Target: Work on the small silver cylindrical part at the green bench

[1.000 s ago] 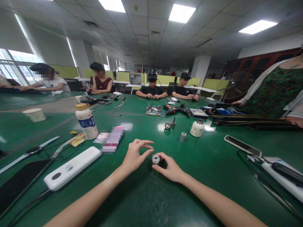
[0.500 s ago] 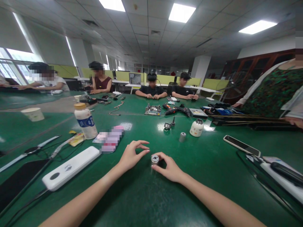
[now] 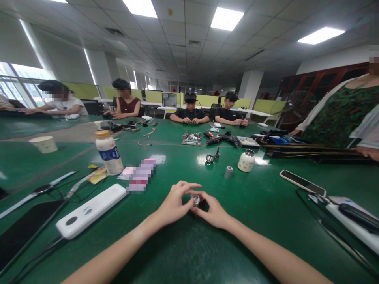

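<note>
Between my hands stands a small silver metal cylinder [image 3: 196,200], largely covered by my fingers. My right hand [image 3: 215,211] holds it from the right, thumb in front and index finger behind. My left hand [image 3: 175,202] has closed in from the left, its thumb against the cylinder and its index finger stretched over the far side. Beyond them on the green table, a similar silver cylinder [image 3: 228,172] stands upright beside a cream-coloured jar [image 3: 246,161]. A round metal part [image 3: 209,159] and a dark bit-like piece [image 3: 217,153] lie further back.
At left are a white power bank-like device [image 3: 91,211], a bottle [image 3: 109,154], a paper cup [image 3: 44,144] and a watch [image 3: 40,189]. A phone [image 3: 302,182] lies right. Further off are a circuit board [image 3: 191,138], a power drill [image 3: 225,138] and several people.
My left hand has moved right and slightly down, from beside the cylinder onto it. My right hand keeps its hold in nearly the same place.
</note>
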A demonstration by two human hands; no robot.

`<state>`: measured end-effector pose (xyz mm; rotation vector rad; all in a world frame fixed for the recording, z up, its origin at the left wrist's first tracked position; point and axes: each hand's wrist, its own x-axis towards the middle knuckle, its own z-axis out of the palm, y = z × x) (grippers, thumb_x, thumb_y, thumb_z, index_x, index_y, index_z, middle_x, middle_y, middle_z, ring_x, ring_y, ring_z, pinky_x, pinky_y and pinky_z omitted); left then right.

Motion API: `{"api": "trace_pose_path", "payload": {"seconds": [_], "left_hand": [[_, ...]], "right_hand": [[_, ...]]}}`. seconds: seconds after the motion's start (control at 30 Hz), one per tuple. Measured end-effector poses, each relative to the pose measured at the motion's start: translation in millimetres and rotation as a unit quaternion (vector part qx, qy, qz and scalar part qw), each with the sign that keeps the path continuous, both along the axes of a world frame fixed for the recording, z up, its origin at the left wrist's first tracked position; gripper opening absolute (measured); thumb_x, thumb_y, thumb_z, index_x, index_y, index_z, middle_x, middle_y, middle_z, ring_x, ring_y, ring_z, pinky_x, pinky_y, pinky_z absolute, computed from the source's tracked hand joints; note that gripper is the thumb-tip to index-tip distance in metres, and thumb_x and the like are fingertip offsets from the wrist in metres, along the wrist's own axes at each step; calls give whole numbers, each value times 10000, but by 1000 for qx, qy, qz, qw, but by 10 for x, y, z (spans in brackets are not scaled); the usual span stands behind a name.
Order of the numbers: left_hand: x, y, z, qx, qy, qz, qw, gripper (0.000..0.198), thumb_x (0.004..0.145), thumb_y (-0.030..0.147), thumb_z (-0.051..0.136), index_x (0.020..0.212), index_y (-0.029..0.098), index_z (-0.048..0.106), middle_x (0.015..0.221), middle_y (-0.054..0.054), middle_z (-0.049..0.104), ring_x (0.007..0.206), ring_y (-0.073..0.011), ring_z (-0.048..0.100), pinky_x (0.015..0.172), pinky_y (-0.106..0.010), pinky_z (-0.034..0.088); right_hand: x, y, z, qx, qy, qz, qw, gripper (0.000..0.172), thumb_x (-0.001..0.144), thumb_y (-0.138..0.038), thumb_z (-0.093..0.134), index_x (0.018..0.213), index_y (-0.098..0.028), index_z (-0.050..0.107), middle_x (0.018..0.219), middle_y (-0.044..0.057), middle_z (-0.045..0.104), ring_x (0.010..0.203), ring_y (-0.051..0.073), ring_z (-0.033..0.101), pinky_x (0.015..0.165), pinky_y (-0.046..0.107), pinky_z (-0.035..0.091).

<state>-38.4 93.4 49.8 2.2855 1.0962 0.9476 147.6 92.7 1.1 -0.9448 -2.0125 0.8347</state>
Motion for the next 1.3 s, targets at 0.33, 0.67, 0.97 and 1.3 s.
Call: {"api": "trace_pose_path", "payload": {"seconds": [0.33, 0.67, 0.97, 1.3], "left_hand": [[6, 38, -64, 20, 4, 35, 999, 378, 819, 339, 655, 1187, 279, 592, 896, -8, 753, 1026, -253, 562, 918, -414, 348], [-315, 316, -36, -7, 40, 62, 997, 337, 802, 338, 664, 1124, 261, 601, 873, 1, 765, 989, -255, 609, 894, -396, 372], [-457, 426, -308, -53, 88, 29, 994, 419, 776, 349, 687, 1176, 251, 604, 872, -2, 770, 1024, -245, 611, 933, -396, 354], [-58, 95, 47, 36, -4, 27, 999, 450, 788, 341, 704, 1210, 257, 572, 853, -2, 768, 988, -244, 602, 920, -400, 360]], "right_hand": [[-16, -8, -5, 5, 3, -5, 1000, 341, 805, -291, 667, 1125, -221, 570, 971, 18, 672, 873, 181, 624, 797, 305, 476], [-12, -50, 18, 49, -84, -84, 992, 314, 787, -370, 689, 1060, -227, 629, 949, 39, 676, 886, 216, 600, 821, 361, 451], [-12, -87, 27, 95, -161, -99, 977, 346, 846, -436, 611, 1078, -179, 624, 985, 86, 667, 903, 231, 575, 816, 375, 434], [-32, -85, 0, 153, -221, -109, 957, 323, 893, -451, 542, 999, -156, 618, 914, 82, 668, 844, 221, 579, 770, 342, 422]]}}
